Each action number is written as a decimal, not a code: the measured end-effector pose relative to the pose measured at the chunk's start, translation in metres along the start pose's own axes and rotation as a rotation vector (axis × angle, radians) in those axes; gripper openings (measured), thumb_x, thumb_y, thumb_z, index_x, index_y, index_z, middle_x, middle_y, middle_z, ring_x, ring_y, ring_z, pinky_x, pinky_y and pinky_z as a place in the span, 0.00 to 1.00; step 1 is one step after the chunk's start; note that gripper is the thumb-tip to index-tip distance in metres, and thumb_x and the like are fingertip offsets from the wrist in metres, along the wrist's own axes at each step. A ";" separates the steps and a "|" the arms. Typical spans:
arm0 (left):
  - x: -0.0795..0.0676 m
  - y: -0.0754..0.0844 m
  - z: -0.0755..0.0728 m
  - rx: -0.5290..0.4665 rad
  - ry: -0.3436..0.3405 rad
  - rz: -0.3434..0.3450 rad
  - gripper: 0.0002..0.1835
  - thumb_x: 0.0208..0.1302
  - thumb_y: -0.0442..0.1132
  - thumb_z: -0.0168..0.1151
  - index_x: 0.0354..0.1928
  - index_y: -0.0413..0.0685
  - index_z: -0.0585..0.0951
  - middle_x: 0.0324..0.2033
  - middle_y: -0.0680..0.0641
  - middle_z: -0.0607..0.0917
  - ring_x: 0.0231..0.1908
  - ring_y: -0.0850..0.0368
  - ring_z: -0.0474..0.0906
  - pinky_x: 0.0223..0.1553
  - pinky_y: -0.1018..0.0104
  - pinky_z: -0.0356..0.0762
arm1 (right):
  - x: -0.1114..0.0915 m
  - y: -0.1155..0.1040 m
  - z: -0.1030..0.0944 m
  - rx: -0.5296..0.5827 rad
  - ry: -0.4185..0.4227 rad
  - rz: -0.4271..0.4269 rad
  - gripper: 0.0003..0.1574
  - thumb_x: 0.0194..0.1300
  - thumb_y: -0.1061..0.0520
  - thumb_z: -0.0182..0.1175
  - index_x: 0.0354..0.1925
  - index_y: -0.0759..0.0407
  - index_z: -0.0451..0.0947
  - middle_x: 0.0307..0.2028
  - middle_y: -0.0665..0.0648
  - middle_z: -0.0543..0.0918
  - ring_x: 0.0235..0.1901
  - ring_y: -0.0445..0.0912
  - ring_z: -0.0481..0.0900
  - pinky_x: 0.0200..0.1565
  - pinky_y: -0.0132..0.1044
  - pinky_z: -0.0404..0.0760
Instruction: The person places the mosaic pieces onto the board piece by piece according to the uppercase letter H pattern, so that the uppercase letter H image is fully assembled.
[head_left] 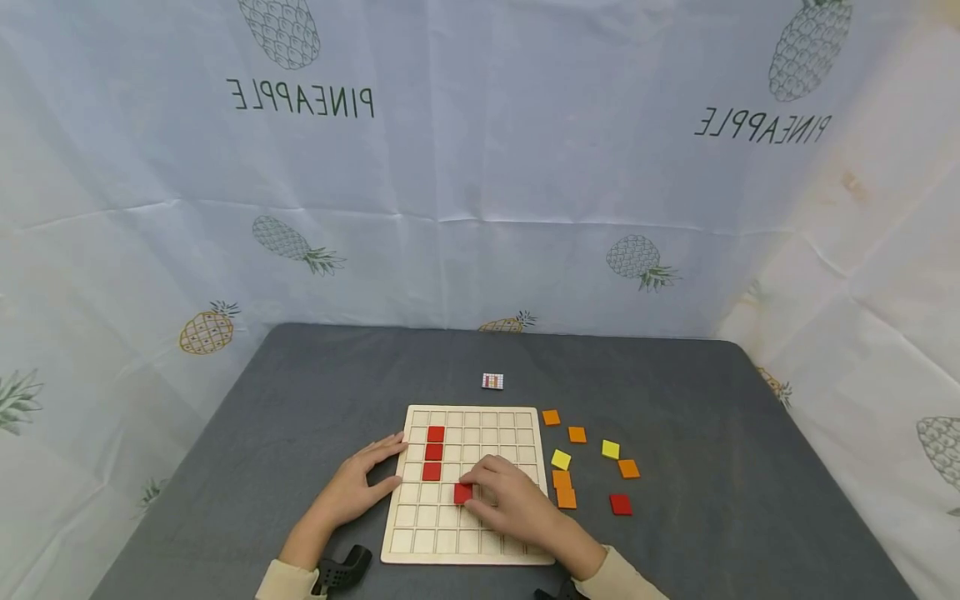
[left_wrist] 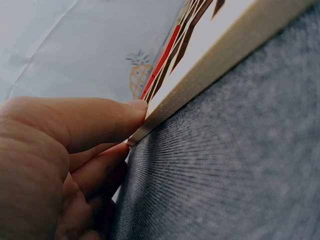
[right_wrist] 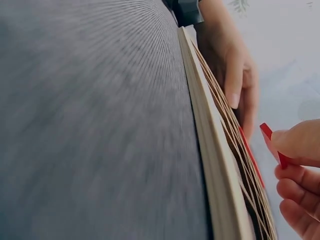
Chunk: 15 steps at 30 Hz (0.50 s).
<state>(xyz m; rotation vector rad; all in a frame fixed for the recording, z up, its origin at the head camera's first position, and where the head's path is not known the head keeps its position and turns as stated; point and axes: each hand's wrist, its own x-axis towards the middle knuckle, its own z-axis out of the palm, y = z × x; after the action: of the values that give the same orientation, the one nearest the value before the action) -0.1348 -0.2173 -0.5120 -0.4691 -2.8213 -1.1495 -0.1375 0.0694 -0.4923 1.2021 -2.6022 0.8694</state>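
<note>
A pale wooden grid board [head_left: 447,541] lies on the dark table. Three red square tiles [head_left: 433,452] form a column in its left part. My right hand [head_left: 513,502] pinches another red tile [head_left: 462,493] between thumb and fingers, over the middle of the grid. In the right wrist view this held tile [right_wrist: 270,142] is tilted and raised off the board. My left hand [head_left: 356,484] touches the board's left edge with its fingers extended. The left wrist view shows the thumb [left_wrist: 107,117] at the board's rim [left_wrist: 200,92].
Right of the board lie several orange tiles [head_left: 577,435], two yellow tiles [head_left: 611,450] and a red tile [head_left: 621,505]. Behind the board is a small patterned card [head_left: 492,382]. A pineapple-printed cloth [head_left: 480,167] hangs along the back of the grey table [head_left: 337,375].
</note>
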 end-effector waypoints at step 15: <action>0.000 0.002 -0.002 -0.003 0.001 0.000 0.27 0.61 0.48 0.64 0.62 0.51 0.76 0.65 0.49 0.71 0.66 0.45 0.66 0.61 0.42 0.66 | 0.032 -0.019 0.024 -0.084 -0.091 -0.006 0.13 0.61 0.50 0.64 0.44 0.50 0.83 0.39 0.44 0.80 0.39 0.34 0.74 0.42 0.22 0.75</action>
<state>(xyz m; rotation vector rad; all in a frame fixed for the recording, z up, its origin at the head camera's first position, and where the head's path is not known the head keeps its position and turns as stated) -0.1346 -0.2172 -0.5088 -0.4679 -2.8188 -1.1544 -0.1428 0.0251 -0.4923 1.2548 -2.6752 0.7123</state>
